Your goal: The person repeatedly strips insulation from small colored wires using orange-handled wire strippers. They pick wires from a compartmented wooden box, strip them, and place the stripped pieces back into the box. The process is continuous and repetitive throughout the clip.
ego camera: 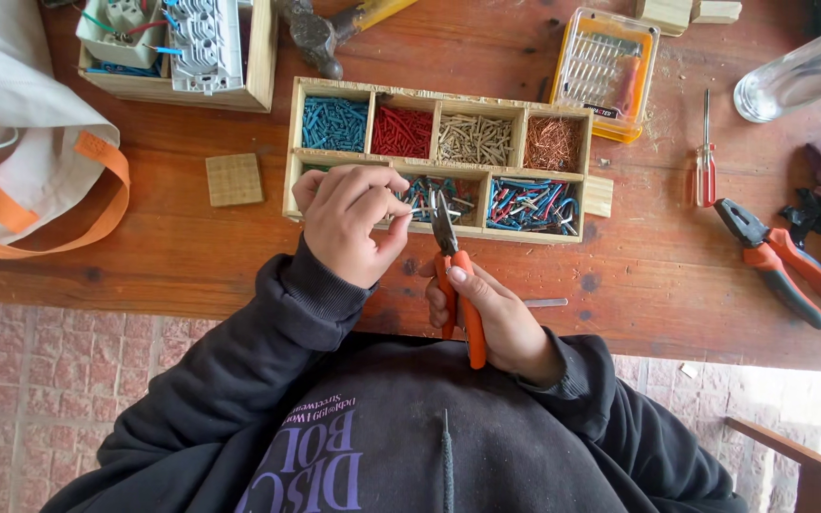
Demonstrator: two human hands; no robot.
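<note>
My left hand pinches a short, thin piece of wire between thumb and fingers, just over the front row of a wooden compartment tray. My right hand grips small orange-handled cutters; their dark jaws point up at the wire's end, right beside my left fingertips. The tray's back row holds blue, red, beige and copper-coloured pieces in separate compartments. Its front row holds mixed coloured wire pieces. My left hand hides the front left compartment.
On the wooden table: a hammer, a wooden box with sockets, a cloth bag with orange straps, a small wooden square, a clear bit case, a screwdriver, orange pliers, a glass bottle.
</note>
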